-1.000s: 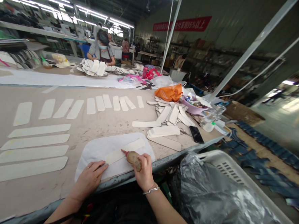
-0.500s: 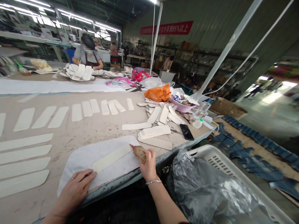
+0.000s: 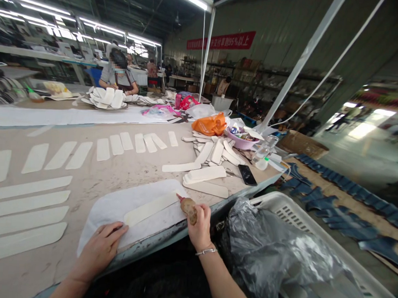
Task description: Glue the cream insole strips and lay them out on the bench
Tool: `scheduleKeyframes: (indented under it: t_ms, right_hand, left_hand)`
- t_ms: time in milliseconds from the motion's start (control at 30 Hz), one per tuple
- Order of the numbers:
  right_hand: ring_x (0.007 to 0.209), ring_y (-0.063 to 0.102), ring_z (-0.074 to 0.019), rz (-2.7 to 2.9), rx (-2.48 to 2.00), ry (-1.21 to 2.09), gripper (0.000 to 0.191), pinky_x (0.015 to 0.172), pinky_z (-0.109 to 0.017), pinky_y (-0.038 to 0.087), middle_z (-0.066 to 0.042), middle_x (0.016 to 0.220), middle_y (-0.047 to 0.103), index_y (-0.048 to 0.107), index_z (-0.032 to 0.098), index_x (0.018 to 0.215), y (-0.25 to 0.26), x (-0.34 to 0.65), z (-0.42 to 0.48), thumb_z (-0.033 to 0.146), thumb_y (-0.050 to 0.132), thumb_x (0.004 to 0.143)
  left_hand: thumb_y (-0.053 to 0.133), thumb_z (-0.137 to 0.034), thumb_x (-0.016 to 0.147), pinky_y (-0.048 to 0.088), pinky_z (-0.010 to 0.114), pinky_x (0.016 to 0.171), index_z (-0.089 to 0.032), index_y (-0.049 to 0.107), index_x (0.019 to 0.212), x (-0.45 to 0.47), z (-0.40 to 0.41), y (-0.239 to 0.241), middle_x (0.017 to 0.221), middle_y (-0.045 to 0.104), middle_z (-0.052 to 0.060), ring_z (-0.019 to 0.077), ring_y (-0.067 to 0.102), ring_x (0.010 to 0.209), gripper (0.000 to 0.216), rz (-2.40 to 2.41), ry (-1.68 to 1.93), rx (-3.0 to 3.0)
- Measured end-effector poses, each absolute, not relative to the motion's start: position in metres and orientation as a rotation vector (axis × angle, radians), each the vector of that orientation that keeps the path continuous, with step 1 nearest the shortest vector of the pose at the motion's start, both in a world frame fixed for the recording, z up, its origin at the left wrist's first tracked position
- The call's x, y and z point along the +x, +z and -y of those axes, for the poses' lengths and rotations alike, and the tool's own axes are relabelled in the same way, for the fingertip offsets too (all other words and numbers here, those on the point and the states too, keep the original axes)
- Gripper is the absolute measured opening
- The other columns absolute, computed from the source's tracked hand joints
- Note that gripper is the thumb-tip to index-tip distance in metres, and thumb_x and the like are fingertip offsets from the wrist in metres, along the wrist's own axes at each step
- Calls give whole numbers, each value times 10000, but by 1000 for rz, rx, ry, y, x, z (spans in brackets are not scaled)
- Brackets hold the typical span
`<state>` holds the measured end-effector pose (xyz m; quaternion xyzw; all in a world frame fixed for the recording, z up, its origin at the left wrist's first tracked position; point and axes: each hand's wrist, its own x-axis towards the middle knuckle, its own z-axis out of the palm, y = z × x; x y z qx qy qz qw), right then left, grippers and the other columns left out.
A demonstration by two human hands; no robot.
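Note:
A long cream strip (image 3: 151, 207) lies on a white rounded sheet (image 3: 106, 206) at the table's near edge. My left hand (image 3: 103, 246) rests flat at the strip's left end, fingers stretched out and fingertips touching it. In my right hand (image 3: 200, 225) is a brown-stained squeeze bottle (image 3: 189, 207), its fingers wrapped round the lower end. The bottle's thin red tip points left and sits at the strip's right end. Beyond the sheet are a small stack of pale strips (image 3: 206, 174) and a single strip (image 3: 181, 167).
Rows of pale pieces (image 3: 23, 205) cover the table's left side. A heap of strips (image 3: 217, 150), an orange bag (image 3: 210, 124), a purple basin (image 3: 241, 141) and a phone (image 3: 247, 175) stand or lie at right. A white crate (image 3: 283, 203) with grey plastic is beside me. A co-worker (image 3: 119, 74) sits opposite.
My right hand and the bottle have shifted slightly right, bringing the red tip closer to the strip's right end. My left hand has stayed nearly in place.

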<state>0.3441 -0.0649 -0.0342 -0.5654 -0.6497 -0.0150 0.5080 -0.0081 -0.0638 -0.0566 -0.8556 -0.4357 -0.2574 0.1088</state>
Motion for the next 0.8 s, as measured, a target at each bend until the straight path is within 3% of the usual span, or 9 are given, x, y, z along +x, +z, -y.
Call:
scheduleKeyframes:
  t_ms: [367,800]
  right_hand:
    - [1033,518,-236,1501,-1326,136,443,883,-433,532,-95,1112,432,498,233,1171,-32,329,105,86,621,772]
    - [1012,508,-251,1486,-1393,-30,383,881,-470,521,-96,1081,444,524,217,1138,-33,353,70,143,636,780]
  left_hand:
    - [454,-244,885,510,374,868,-228,702,1038,-7,64,-58,1082,649,89,211,594,951,292,1339,-766,-2529]
    - [462,-229,886,497,352,863,-214,699,1042,-8,63,-58,1080,644,93,209,587,960,284,1254,-735,-2514]
